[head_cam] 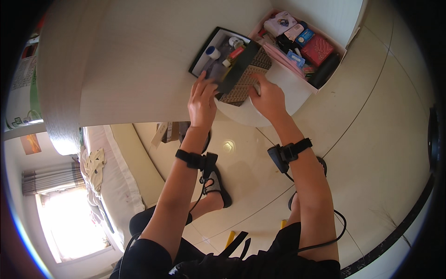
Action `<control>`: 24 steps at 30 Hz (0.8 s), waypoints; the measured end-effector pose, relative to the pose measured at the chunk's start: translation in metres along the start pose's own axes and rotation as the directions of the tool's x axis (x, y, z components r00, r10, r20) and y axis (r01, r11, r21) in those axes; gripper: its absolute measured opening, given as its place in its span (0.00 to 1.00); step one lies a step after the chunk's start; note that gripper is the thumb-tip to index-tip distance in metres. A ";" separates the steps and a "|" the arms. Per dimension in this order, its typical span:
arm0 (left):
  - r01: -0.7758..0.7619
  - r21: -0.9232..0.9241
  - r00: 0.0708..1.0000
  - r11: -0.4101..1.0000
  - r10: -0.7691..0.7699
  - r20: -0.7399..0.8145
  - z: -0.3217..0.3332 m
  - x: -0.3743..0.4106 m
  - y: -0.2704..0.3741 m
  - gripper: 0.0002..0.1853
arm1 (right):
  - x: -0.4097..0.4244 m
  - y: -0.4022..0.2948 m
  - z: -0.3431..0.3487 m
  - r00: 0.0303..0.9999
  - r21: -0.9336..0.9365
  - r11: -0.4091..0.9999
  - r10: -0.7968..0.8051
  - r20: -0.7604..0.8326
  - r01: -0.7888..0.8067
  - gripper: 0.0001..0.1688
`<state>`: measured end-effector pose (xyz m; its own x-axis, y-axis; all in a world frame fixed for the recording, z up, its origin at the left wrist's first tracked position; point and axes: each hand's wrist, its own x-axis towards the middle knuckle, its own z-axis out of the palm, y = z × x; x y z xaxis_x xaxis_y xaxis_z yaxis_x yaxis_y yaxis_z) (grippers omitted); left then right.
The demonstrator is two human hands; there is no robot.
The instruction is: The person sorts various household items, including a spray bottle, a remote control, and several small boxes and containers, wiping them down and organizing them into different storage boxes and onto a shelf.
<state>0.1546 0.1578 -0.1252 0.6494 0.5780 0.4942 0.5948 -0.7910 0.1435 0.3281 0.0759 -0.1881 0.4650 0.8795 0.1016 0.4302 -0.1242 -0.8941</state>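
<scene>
An open box point(240, 68) with a black rim and a pale inside sits before me. Inside it lie a white bottle with a blue cap point(212, 52), a white-capped container point(236, 42) and a small item with a red label point(237, 53). My left hand point(203, 103) is at the box's near left corner, its fingertips over the rim and partly blurred. On the right, the index finger of my right hand point(269, 97) touches the box's brown patterned panel point(249, 75). Thumb and index stand apart there; the other fingers are partly hidden.
A pink bin point(315, 91) packed with small boxes, packets and a red patterned box point(317, 49) stands behind to the right. A rounded white surface point(292, 83) lies under the patterned panel. A bed point(122, 167) is at the left, and tiled floor point(251, 195) lies below.
</scene>
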 end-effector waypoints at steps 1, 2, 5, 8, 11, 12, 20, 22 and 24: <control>0.004 -0.009 1.000 1.000 -0.004 0.003 0.003 0.006 -0.001 0.06 | -0.001 -0.001 -0.002 0.999 0.006 1.000 0.028 0.044 -0.028 0.14; -0.007 -0.010 1.000 1.000 0.007 0.007 0.004 0.011 -0.002 0.05 | -0.003 0.000 0.000 0.999 0.034 0.999 0.015 0.042 -0.016 0.13; -0.048 -0.007 0.999 0.999 0.048 0.021 0.009 0.021 0.000 0.05 | -0.007 0.009 0.001 1.000 0.086 0.996 -0.008 0.028 0.006 0.12; -0.074 0.016 0.997 0.997 0.073 0.039 0.011 0.021 0.001 0.04 | -0.009 0.012 -0.003 0.999 0.104 0.995 0.002 0.037 -0.006 0.13; -0.063 0.003 0.998 0.998 0.063 0.032 0.010 0.018 0.007 0.06 | -0.011 0.015 -0.008 0.999 0.135 0.990 0.021 0.046 -0.027 0.14; -0.052 -0.005 0.998 0.999 0.052 0.022 0.007 0.019 0.012 0.07 | -0.011 0.016 -0.008 0.999 0.142 0.989 0.021 0.044 -0.027 0.15; -0.009 0.089 1.000 0.996 0.009 -0.002 0.008 0.014 0.005 0.09 | -0.003 -0.002 -0.009 0.998 0.150 0.988 0.017 0.057 -0.026 0.31; -0.012 0.098 1.000 0.995 0.011 0.007 0.009 0.018 0.007 0.10 | 0.000 -0.007 -0.007 0.998 0.168 0.986 0.001 0.058 -0.011 0.33; -0.016 0.093 1.000 0.996 0.016 0.008 0.011 0.018 0.005 0.10 | 0.002 -0.013 -0.009 0.995 0.163 0.986 0.030 0.096 -0.045 0.34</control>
<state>0.1748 0.1660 -0.1253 0.6626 0.5671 0.4892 0.6257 -0.7782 0.0547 0.3302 0.0751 -0.1729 0.4009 0.9155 0.0324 0.2767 -0.0873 -0.9570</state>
